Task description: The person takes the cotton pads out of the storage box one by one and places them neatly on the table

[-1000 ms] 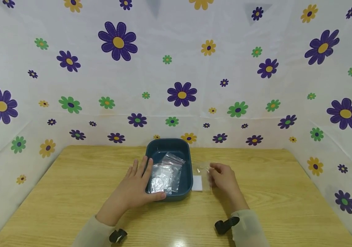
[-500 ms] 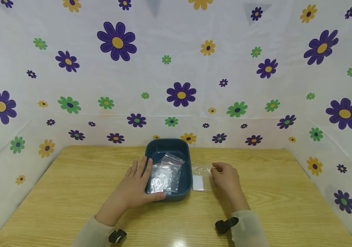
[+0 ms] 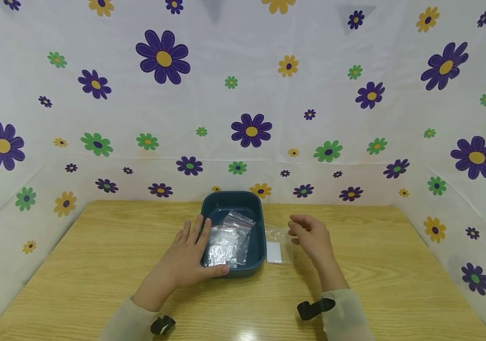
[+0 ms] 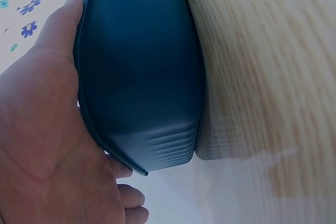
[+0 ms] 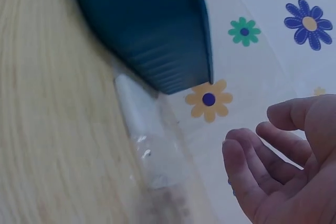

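Observation:
A dark blue plastic tub (image 3: 264, 237) stands on the table, holding several clear zip bags (image 3: 226, 244) that overlap one another. My left hand (image 3: 185, 260) rests on the tub's left and near rim, fingers spread and straight, thumb along the front edge. From the left wrist view, the palm (image 4: 42, 124) lies against the tub's rim. Right of the tub, a clear bag with a white square (image 3: 274, 252) inside lies flat on the wood. Just above and right of this bag is my right hand (image 3: 313, 237), its fingers loosely bent with nothing between them in the right wrist view.
The wooden table (image 3: 375, 265) runs back to a white cloth (image 3: 209, 104) printed with purple, yellow and green flowers, which also encloses both sides. A black wrist strap mount (image 3: 315, 309) sits at the right sleeve, another black mount (image 3: 163, 325) at the left.
My right hand has let go of the bag's right edge and lifted slightly, its fingers parting. The bag has slid a little to the right. My left hand and the tub stay put.

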### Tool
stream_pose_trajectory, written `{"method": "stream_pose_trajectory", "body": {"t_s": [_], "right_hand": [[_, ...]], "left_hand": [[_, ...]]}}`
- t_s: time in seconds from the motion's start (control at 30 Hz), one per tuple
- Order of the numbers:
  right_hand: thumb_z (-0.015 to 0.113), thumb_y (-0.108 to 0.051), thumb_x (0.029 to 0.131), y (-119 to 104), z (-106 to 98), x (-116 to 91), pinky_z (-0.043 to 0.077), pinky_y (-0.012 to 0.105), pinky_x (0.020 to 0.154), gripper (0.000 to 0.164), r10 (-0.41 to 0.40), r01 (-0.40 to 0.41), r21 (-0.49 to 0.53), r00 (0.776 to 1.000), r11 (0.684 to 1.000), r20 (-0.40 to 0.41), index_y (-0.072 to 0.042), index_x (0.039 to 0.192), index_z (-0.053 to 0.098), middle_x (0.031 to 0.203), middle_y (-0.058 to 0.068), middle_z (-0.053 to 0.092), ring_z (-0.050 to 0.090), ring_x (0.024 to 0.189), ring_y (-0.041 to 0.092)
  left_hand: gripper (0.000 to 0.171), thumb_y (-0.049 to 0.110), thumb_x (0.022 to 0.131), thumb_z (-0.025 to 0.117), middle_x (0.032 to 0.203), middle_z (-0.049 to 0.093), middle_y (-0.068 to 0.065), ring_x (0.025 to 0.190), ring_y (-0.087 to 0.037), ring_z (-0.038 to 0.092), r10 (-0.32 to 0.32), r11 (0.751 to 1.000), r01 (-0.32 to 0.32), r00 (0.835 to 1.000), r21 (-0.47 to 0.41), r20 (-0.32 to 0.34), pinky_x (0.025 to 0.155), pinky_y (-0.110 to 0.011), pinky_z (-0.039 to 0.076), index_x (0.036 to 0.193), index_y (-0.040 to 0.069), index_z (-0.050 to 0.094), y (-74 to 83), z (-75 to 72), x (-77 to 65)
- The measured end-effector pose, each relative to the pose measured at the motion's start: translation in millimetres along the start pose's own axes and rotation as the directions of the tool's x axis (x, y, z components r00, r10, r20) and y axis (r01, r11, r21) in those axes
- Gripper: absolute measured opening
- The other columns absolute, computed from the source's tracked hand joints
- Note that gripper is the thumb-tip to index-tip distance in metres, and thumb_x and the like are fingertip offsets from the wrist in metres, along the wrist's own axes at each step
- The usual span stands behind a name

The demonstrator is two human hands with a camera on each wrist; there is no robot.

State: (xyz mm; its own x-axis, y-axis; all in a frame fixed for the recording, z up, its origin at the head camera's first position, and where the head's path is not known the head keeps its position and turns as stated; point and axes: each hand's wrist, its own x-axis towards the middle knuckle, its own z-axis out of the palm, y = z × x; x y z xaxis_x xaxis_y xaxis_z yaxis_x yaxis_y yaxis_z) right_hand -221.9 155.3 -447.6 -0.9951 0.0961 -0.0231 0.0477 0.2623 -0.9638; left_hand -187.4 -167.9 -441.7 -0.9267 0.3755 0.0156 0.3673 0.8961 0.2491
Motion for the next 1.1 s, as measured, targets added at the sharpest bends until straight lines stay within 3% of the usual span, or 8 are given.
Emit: {"method": "stream_pose_trajectory", "body": {"t_s": [0.13,0.5,0.77,1.1], "right_hand": [[0.062,-0.021,0.100,-9.2,0.3,-2.9,0.059,0.034,0.084,0.032,0.022,-0.029,0.126,0.998,0.992,0.057,-0.006,0.128,0.065,0.123,0.016,0.066,0.068,0.101,0.025],[0.060,-0.021,0.101,-25.2,3.8,-8.1,0.058,0.033,0.087,0.034,0.042,-0.093,0.287,0.983,0.953,0.177,-0.007,0.132,0.061,0.126,0.020,0.066,0.069,0.102,0.023],[0.060,-0.022,0.101,-31.1,10.2,-14.2,0.058,0.034,0.089,0.038,0.042,-0.124,0.312,0.966,0.942,0.256,-0.006,0.135,0.058,0.123,0.014,0.068,0.069,0.102,0.021],[0.058,-0.021,0.102,-35.6,17.9,-17.4,0.058,0.035,0.089,0.038,0.031,-0.133,0.331,0.955,0.934,0.295,-0.006,0.136,0.058,0.131,0.022,0.063,0.067,0.112,0.031]], "left_hand": [[0.126,0.091,0.074,0.048,0.167,0.004,-0.019,0.150,-0.048,0.002,0.005,1.000,-0.005,1.000,-0.004,-0.004,0.119,-0.063,0.016,0.161,0.007,0.012,0.3,-0.2,-0.2],[0.126,0.092,0.073,0.047,0.167,0.004,-0.019,0.150,-0.048,0.003,0.009,1.000,-0.009,1.000,-0.005,-0.012,0.119,-0.063,0.017,0.161,0.007,0.012,0.0,2.0,-0.3],[0.125,0.090,0.075,0.048,0.166,0.006,-0.021,0.150,-0.049,0.004,0.011,1.000,-0.011,1.000,-0.010,0.003,0.118,-0.064,0.018,0.160,0.005,0.013,2.1,1.1,-1.7],[0.124,0.089,0.075,0.049,0.166,0.004,-0.021,0.149,-0.049,0.003,0.014,1.000,-0.014,1.000,-0.015,-0.009,0.118,-0.064,0.017,0.161,0.007,0.011,1.3,1.5,-1.2]]}}
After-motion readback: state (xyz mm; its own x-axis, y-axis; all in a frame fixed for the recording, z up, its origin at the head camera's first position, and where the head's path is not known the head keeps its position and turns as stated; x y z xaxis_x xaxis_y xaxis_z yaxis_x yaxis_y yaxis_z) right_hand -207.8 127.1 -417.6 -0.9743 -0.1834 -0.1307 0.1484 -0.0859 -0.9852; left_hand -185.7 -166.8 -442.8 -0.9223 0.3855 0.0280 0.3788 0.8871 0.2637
